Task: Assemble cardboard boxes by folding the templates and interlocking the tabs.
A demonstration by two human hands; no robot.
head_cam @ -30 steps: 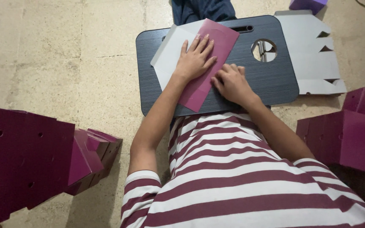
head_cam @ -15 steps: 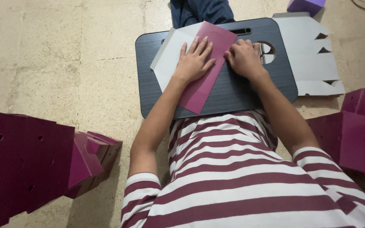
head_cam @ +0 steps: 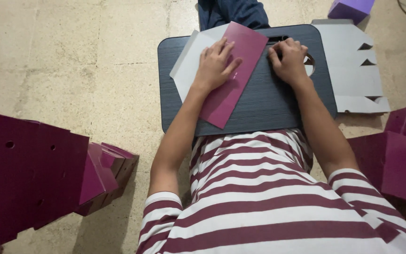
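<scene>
**Pressing maroon card flat on my lap bench**

My left hand lies flat on the folded maroon card sheet, fingers spread wide and pinning it down, not gripping. The sheet sits tilted on the dark lap bench, over its left half, with a grey flap poking out past the bench's left side. My right hand rests near the bench's far right edge, fingers curled and narrow; can't tell if they're holding anything. A grey flat box blank lies right of the bench.

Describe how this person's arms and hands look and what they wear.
Both arms are bare from just above the elbow down. Short sleeves of a maroon-and-white striped T-shirt cover the upper arms. The left hand and right hand wear no gloves; no rings, watch or bracelets are visible.
</scene>
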